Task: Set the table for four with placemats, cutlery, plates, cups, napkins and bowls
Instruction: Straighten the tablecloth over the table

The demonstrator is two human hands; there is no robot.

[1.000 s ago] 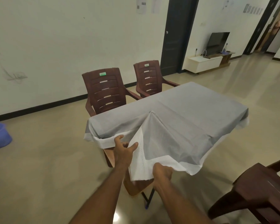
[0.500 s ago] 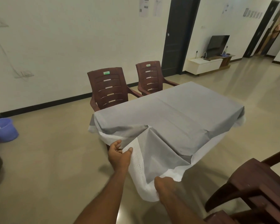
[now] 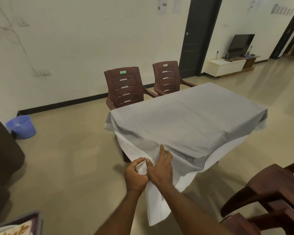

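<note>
Tablecloth [image 3: 185, 119] drapes the bench, its near corner hanging down. Left hand [image 3: 136, 175] curls its fingers round that bunched corner; right hand [image 3: 161, 168] rests on the cloth, fingers spread and relaxed.

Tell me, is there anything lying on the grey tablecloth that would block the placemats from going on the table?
Nothing visible does. The grey tablecloth covers the tabletop and carries nothing. Only its near corner is bunched, where the left hand grips it and the right hand touches it.
</note>
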